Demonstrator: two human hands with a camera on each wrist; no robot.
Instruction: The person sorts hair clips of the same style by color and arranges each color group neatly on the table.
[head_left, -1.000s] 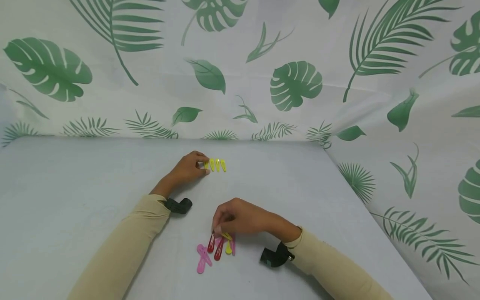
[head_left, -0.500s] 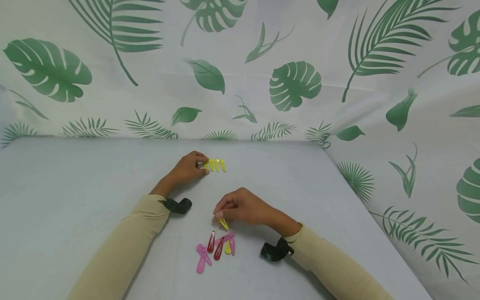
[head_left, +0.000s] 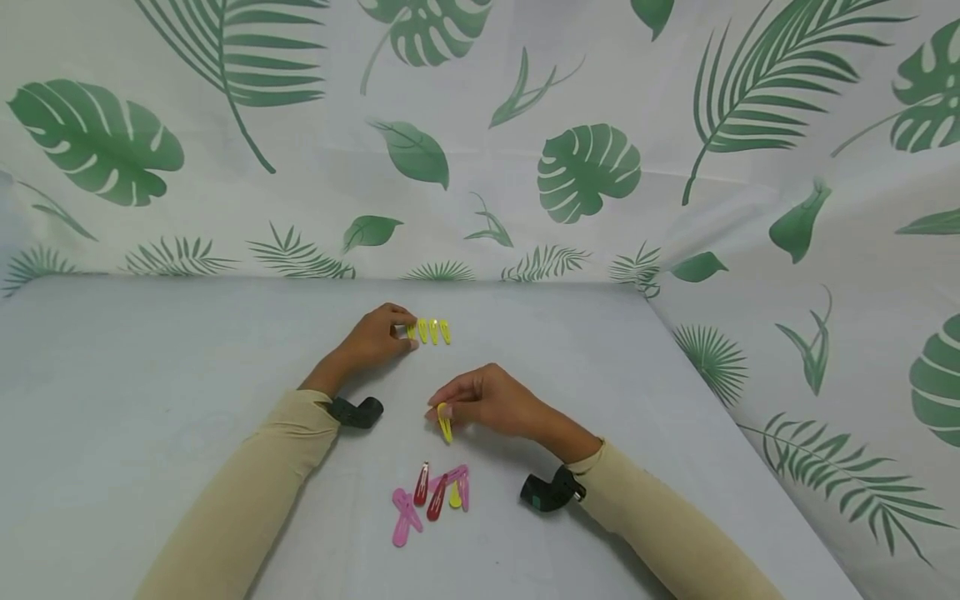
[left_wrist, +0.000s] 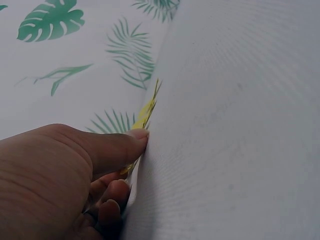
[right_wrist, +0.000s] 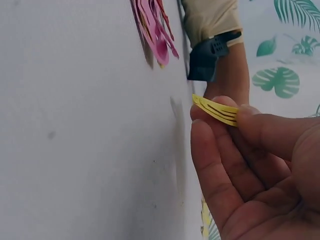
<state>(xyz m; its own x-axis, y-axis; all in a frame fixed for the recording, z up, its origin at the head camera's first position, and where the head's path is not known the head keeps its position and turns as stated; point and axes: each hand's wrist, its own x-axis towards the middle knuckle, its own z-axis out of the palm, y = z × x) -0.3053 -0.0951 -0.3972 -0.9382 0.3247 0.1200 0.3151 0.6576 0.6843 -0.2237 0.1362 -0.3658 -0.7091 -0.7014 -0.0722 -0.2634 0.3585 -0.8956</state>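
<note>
Pinching one yellow clip (head_left: pixel 446 423) between thumb and fingers, the right hand (head_left: pixel 487 404) lies on the near side of the yellow row (head_left: pixel 433 332); the left hand (head_left: pixel 375 335), at the row's left end, grips the end clip (head_left: pixel 410 332) between thumb and finger. The right wrist view alone exposes the right palm; the left wrist view alone shows the row edge-on, with fingers curled below the thumb. The head view gives the counts: four clips form the row; nearer the person than the row lie two red clips (head_left: pixel 437 498), one loose yellow clip (head_left: pixel 455 498) and apparently four overlapping pink clips (head_left: pixel 402 530). Two wrist cameras (head_left: pixel 357 412) also lie nearer than the row; one leaf-printed backdrop (head_left: pixel 480 175) rises behind it.
</note>
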